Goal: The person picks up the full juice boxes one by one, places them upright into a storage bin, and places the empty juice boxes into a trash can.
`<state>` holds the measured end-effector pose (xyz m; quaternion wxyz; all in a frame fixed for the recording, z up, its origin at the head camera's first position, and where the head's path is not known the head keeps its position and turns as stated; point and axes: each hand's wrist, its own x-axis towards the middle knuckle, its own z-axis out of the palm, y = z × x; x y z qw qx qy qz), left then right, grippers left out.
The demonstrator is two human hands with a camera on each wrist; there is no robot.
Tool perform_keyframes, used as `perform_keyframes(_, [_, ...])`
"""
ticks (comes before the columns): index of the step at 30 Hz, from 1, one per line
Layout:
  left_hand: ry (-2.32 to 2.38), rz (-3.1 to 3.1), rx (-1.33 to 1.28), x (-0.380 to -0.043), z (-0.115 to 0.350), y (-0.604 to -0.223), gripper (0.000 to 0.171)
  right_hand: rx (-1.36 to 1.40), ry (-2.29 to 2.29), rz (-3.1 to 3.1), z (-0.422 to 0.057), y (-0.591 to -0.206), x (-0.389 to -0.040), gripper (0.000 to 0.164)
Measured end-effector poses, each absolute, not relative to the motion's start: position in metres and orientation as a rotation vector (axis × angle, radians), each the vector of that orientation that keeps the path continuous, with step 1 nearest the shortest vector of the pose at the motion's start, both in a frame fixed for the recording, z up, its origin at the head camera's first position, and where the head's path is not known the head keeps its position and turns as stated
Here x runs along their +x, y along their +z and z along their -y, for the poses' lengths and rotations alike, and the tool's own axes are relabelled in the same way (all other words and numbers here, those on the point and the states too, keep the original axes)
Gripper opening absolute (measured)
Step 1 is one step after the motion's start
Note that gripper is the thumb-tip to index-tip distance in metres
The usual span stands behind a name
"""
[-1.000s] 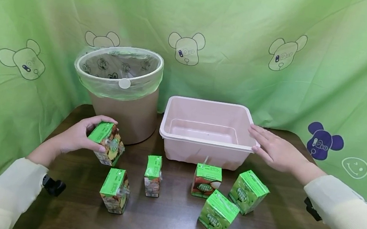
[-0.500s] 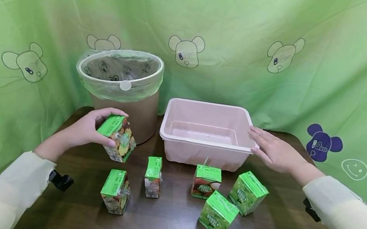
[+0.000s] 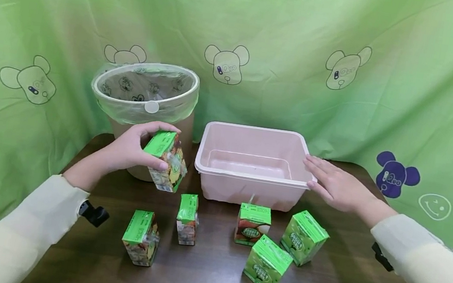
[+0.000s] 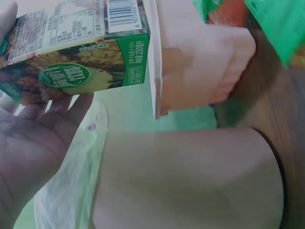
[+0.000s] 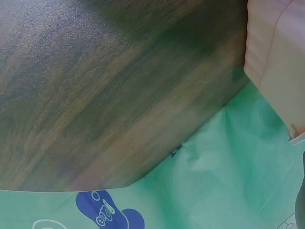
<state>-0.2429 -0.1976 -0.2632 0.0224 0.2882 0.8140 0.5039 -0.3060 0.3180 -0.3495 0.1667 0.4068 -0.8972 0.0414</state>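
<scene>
Six juice cartons, one (image 3: 165,161) gripped by left fingers (image 3: 153,162), right fingers (image 3: 319,172) flat on one tub (image 3: 247,176)

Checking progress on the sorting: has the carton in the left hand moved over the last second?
Yes. The carton held by the left hand has risen and shifted right, nearer the pink tub.

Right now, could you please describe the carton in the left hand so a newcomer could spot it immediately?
Start at the pink tub in the middle of the table. Just left of its front corner, before the lined bin, the left hand holds a tilted carton in the air. The five other cartons sit on the table.
</scene>
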Motion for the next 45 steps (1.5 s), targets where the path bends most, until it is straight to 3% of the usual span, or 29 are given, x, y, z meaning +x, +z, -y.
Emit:
perform_keyframes(17, [1.810, -2.514, 0.867, -0.266, 0.117, -0.246, 0.064, 1.250, 0.024, 2.532, -0.316, -0.339, -0.302, 0.054])
perform_keyframes(29, [1.722, -2.493, 0.892, -0.297, 0.055, -0.234, 0.065, 1.243, -0.026, 2.578, -0.318, -0.336, -0.303, 0.056])
perform_keyframes(45, [1.670, -2.449, 0.904, -0.327, 0.003, -0.247, 0.069, 1.235, -0.039, 2.604, -0.318, -0.336, -0.304, 0.056])
